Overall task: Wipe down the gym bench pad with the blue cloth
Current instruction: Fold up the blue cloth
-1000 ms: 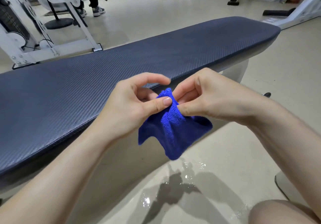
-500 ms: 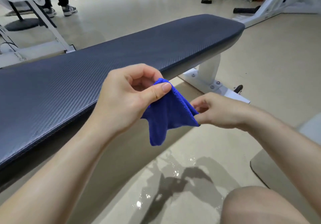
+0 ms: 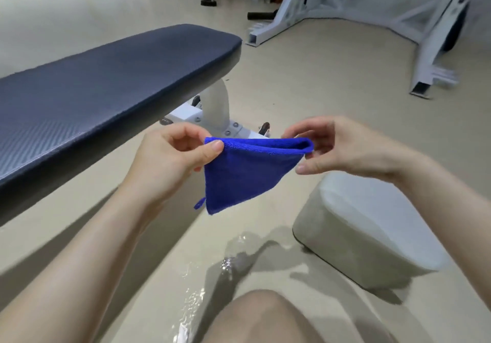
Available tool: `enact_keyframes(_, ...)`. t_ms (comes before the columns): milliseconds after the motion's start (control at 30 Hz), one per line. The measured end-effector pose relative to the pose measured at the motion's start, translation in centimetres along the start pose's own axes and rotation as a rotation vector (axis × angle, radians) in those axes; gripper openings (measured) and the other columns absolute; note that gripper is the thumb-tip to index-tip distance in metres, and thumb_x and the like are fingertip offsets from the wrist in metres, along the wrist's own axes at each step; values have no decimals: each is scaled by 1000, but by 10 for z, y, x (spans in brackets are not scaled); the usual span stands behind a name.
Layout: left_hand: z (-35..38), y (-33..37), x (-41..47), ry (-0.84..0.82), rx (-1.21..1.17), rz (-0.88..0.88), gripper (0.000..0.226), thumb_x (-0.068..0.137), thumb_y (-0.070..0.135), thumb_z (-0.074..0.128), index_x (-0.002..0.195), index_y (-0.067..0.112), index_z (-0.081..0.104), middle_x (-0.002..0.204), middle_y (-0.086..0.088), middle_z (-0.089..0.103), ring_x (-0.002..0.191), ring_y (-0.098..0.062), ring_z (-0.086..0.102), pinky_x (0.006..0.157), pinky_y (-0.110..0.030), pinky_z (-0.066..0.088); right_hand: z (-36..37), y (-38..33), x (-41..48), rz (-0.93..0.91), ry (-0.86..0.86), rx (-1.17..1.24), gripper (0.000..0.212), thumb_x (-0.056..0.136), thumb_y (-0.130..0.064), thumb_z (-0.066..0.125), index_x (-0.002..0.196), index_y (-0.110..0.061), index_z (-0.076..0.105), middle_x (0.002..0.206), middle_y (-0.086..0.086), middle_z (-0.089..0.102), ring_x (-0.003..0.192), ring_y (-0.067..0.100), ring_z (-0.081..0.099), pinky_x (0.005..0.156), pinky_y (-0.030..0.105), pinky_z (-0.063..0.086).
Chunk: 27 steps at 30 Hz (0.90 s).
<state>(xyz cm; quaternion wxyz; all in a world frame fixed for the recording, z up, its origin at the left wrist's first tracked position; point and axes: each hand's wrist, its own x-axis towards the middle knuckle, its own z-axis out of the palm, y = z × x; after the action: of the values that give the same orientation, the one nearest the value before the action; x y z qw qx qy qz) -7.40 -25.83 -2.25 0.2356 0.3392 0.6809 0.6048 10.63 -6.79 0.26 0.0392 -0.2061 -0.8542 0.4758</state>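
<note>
A folded blue cloth [image 3: 244,172] hangs in the air in front of me, stretched flat between both hands. My left hand [image 3: 170,161] pinches its left top corner with thumb and fingers. My right hand [image 3: 342,148] pinches the right top corner. The dark blue bench pad [image 3: 106,82] runs from the left edge toward the upper middle, to the left of and behind the cloth. Neither hand nor cloth touches the pad.
The bench's white leg and base [image 3: 215,108] stand just behind the cloth. A pale bucket [image 3: 364,225] sits on the floor at right. Water [image 3: 207,284] lies on the floor by my knee [image 3: 268,316]. White machine frames [image 3: 425,50] stand at the back right.
My hands have moved apart and drawn the bunched cloth out into a flat folded shape. The view has swung right, so the bench pad sits further left and the bucket shows.
</note>
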Motion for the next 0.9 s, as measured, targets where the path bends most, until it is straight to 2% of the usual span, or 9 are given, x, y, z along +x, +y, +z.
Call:
enact_keyframes(67,28,-1,15,-81,22,-26,9,79,17,75,79,13,67,64,6,63,54,-5,50,49,-14,36,-12,15,-13,-30,136,-184,22,78,-5,76,93,-21,73,90,3,72,84,28,65,82,42,54)
enact_keyframes(167,58,0,30,-169,36,-54,12,78,18,75,82,10,67,66,4,63,53,-4,49,53,-17,40,-33,35,-30,21,218,-216,12,84,-14,72,83,-25,76,84,-6,72,76,6,62,72,21,49)
enact_keyframes(233,88,4,42,-240,12,-59,9,79,14,74,80,9,67,65,0,61,48,-5,47,51,-15,40,-58,50,-44,113,204,-133,8,86,-17,70,87,-22,77,88,-1,74,77,4,61,69,14,46)
enact_keyframes(333,125,10,58,-347,-1,-95,10,81,14,73,82,4,70,68,-6,60,49,-9,45,52,-17,42,-85,69,-61,212,205,86,12,88,-11,66,92,-16,76,81,2,72,71,8,61,61,20,52)
enact_keyframes(433,154,11,76,-504,20,-141,15,75,19,77,81,6,71,69,-7,57,55,-15,42,59,-27,36,-106,86,-77,236,211,210,10,83,-14,67,89,-16,75,73,0,69,62,11,59,55,21,53)
enact_keyframes(600,185,10,94,-694,-207,-234,5,71,15,65,67,12,67,55,-3,35,43,-12,30,48,-24,22,-118,99,-97,211,161,417,13,70,-17,68,78,-15,77,65,4,67,43,10,56,44,18,51)
enact_keyframes(700,213,3,107,-677,-151,-283,3,71,15,67,71,12,65,51,2,42,41,-11,30,46,-21,21,-119,123,-96,243,245,492,14,75,-15,67,85,-9,73,63,3,66,42,9,55,43,17,50)
enact_keyframes(833,266,-28,120,-461,18,-314,7,82,14,71,77,12,66,65,1,62,42,-11,49,40,-18,41,-112,179,-80,471,516,385,6,90,-10,65,88,-10,71,65,1,60,43,5,49,46,17,49)
enact_keyframes(900,286,-44,126,-374,-32,-314,8,86,7,64,79,11,65,81,-7,63,54,-16,62,61,-25,58,-102,208,-68,574,684,349,8,91,-10,63,87,-12,70,66,3,57,39,5,49,46,19,47)
